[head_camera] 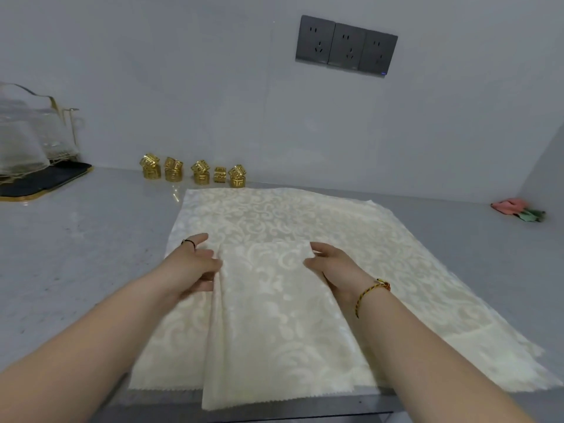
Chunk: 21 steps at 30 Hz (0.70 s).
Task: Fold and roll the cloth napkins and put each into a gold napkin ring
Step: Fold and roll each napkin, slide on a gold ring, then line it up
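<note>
Head view shows me a napkin (268, 325) folded into a long strip, lying on a stack (396, 270) of flat cream napkins on the counter (76, 254). Its long axis runs straight away from me: the near short end reaches past the stack's near edge, and the far short end sits between the two hands. My left hand (195, 264) has its fingers curled onto the strip's left edge, pinching the fold there. My right hand (332, 267) pinches the right edge, thumb on top and fingers tucked against the side. Both grips are at the far end, so the whole length of the strip lies between the hands and my body. That is the relation I steer by. I judge the folding nearly done and the roll next, and a roll begun where the hands are would travel toward me along the long axis, with both hands level so the tube does not skew. The rings (192, 172) stand in a row by the wall, beyond the stack and left of the strip, well apart from both hands. The left hand is the nearer one, so I would reach with it and pinch the roll in the right. No ring holds a napkin yet, so I put the task near its start.
</note>
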Motion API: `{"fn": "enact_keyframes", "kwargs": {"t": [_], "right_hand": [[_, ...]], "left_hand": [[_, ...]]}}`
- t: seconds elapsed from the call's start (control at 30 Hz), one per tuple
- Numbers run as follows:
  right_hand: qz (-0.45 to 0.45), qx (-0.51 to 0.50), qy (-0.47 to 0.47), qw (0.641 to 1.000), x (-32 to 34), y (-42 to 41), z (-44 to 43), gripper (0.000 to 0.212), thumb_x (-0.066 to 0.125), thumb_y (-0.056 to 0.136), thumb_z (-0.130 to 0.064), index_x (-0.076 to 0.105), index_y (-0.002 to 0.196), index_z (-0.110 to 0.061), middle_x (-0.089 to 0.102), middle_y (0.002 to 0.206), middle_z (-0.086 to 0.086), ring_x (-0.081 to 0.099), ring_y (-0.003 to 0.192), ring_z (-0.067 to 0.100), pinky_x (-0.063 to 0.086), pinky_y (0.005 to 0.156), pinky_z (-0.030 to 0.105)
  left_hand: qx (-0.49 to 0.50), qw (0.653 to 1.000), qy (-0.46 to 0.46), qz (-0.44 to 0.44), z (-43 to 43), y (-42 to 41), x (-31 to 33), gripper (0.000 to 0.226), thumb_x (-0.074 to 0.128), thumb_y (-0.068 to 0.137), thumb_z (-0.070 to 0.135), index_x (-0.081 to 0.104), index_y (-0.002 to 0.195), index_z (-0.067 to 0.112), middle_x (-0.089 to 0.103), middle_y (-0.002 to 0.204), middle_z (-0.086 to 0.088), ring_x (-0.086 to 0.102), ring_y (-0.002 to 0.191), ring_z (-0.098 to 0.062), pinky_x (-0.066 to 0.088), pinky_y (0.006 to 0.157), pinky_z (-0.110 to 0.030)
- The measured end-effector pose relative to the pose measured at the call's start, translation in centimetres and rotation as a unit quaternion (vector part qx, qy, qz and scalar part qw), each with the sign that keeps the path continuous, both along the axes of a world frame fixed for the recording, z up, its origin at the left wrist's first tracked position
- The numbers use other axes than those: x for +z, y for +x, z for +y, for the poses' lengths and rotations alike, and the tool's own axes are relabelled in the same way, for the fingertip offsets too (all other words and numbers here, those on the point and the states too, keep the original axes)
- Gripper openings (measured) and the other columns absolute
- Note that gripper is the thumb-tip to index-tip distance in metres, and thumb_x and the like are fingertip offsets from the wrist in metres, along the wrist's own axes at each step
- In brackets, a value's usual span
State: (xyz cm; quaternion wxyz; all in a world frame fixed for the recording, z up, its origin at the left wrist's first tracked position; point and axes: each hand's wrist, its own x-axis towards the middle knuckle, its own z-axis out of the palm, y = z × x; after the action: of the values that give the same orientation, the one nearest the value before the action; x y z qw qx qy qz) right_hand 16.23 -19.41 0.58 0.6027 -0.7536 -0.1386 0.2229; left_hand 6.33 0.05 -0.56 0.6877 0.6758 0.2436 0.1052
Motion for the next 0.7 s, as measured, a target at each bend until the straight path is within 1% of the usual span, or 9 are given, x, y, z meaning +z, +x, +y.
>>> {"fn": "enact_keyframes", "kwargs": {"t": [0.07,0.13,0.23,0.3,0.33,0.4,0.47,0.57,0.7], "right_hand": [[-0.011,0.011,-0.028,0.999,-0.3,0.1,-0.2,0.055,0.052,0.090,-0.007,0.032,0.141,-0.013,0.041,0.130,0.006,0.052,0.101,0.018,0.040,0.084,0.023],[-0.021,0.039,-0.048,0.998,-0.3,0.0,-0.7,0.057,0.052,0.091,-0.011,0.028,0.142,-0.018,0.042,0.120,0.001,0.056,0.098,0.015,0.043,0.078,0.020],[-0.044,0.061,-0.069,0.995,-0.2,-1.0,-1.9,0.058,0.051,0.091,-0.014,0.025,0.142,-0.025,0.045,0.117,-0.007,0.055,0.085,0.003,0.047,0.065,0.012],[-0.066,0.061,-0.075,0.993,-0.4,-1.6,-3.1,0.059,0.053,0.090,-0.015,0.025,0.141,-0.029,0.040,0.132,-0.006,0.055,0.093,0.006,0.047,0.071,0.016],[-0.085,0.065,-0.082,0.991,-0.5,-2.1,-3.7,0.059,0.053,0.090,-0.017,0.026,0.140,-0.032,0.036,0.138,-0.007,0.053,0.099,0.006,0.045,0.075,0.016],[-0.118,0.085,-0.073,0.987,-0.9,-3.3,-4.9,0.056,0.055,0.090,-0.021,0.028,0.133,-0.042,0.032,0.138,-0.015,0.050,0.101,-0.001,0.045,0.077,0.015],[-0.121,0.108,-0.054,0.985,-1.3,-4.5,-6.0,0.051,0.059,0.087,-0.026,0.031,0.119,-0.054,0.035,0.135,-0.020,0.051,0.106,0.002,0.048,0.086,0.021],[-0.159,0.136,-0.062,0.976,-1.7,-5.7,-7.1,0.056,0.066,0.080,-0.032,0.033,0.114,-0.063,0.037,0.139,-0.016,0.053,0.107,0.007,0.045,0.096,0.026],[-0.185,0.190,-0.071,0.962,-1.6,-6.9,-8.2,0.064,0.070,0.061,-0.035,0.041,0.117,-0.048,0.047,0.127,-0.019,0.055,0.101,-0.007,0.043,0.085,0.010]], "left_hand": [[-0.020,0.994,0.105,0.008,0.0,-0.4,0.1,0.061,0.050,0.089,-0.003,0.029,0.141,0.021,0.046,0.125,-0.004,0.055,0.063,-0.016,0.047,0.044,-0.013],[-0.072,0.969,0.236,0.010,-0.1,-1.5,0.1,0.053,0.045,0.090,-0.003,0.039,0.131,0.030,0.051,0.104,0.007,0.055,0.068,-0.013,0.040,0.047,-0.003],[-0.201,0.904,0.377,-0.033,0.1,-3.4,-1.2,0.057,0.041,0.090,-0.003,0.039,0.107,0.051,0.029,0.121,0.033,0.043,0.111,0.003,0.030,0.075,0.008],[-0.248,0.831,0.496,-0.051,-0.2,-5.1,-1.8,0.064,0.042,0.089,0.002,0.027,0.107,0.062,0.011,0.126,0.044,0.024,0.127,0.006,0.017,0.095,0.003],[-0.252,0.762,0.591,-0.079,-0.3,-5.6,-2.3,0.062,0.042,0.087,0.007,0.029,0.110,0.063,0.012,0.132,0.043,0.019,0.131,0.004,0.013,0.100,-0.002],[-0.254,0.699,0.659,-0.118,0.0,-6.4,-3.1,0.051,0.039,0.080,0.022,0.038,0.119,0.055,0.026,0.138,0.031,0.012,0.136,0.003,0.010,0.107,-0.015],[-0.272,0.678,0.666,-0.153,-0.2,-7.1,-3.6,0.036,0.032,0.089,0.028,0.044,0.119,0.044,0.038,0.131,0.023,0.011,0.137,0.006,0.012,0.108,-0.018],[-0.284,0.659,0.664,-0.211,-1.3,-7.4,-3.2,0.028,0.030,0.093,0.028,0.052,0.108,0.036,0.056,0.112,0.021,0.043,0.116,0.002,0.017,0.106,-0.012],[-0.279,0.704,0.611,-0.233,-2.5,-7.7,-2.9,0.023,0.042,0.061,0.026,0.048,0.080,0.037,0.060,0.080,0.022,0.053,0.080,0.000,0.038,0.080,-0.001]]}}
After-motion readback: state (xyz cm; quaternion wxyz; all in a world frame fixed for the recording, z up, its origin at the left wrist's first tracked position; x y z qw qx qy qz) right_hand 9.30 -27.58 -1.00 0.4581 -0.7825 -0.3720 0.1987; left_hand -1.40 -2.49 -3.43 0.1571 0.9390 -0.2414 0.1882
